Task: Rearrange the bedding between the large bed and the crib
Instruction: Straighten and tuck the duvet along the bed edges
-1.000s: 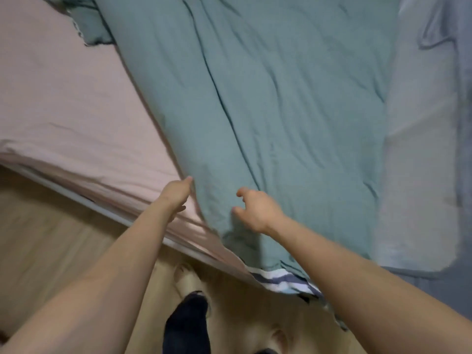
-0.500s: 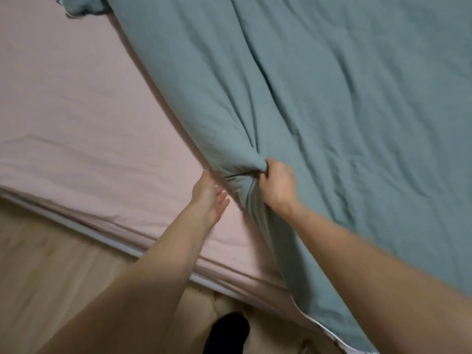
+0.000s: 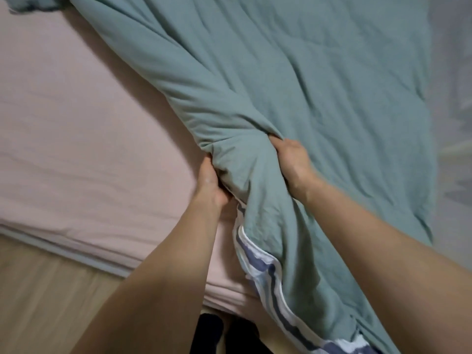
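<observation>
A teal duvet [image 3: 293,80] lies across the large bed, over a pink sheet [image 3: 76,139]. Its near edge is bunched into a thick fold between my two hands. My left hand [image 3: 210,182] grips the fold from the left side, fingers tucked under the cloth. On the right side of the same fold my right hand [image 3: 291,162] holds it with curled fingers. The duvet's underside shows a blue-and-white striped lining [image 3: 268,282] where it hangs over the bed edge.
The bed's near edge [image 3: 84,256] runs diagonally from left to lower centre, with a wooden floor [image 3: 46,297] below it. Pale grey bedding [image 3: 454,111] shows blurred at the far right. My dark-socked feet [image 3: 209,333] stand by the bed.
My left hand went from resting open on the pink sheet to gripping the duvet fold. Both hands have pulled the bunched duvet toward the bed's near edge, baring its striped lining.
</observation>
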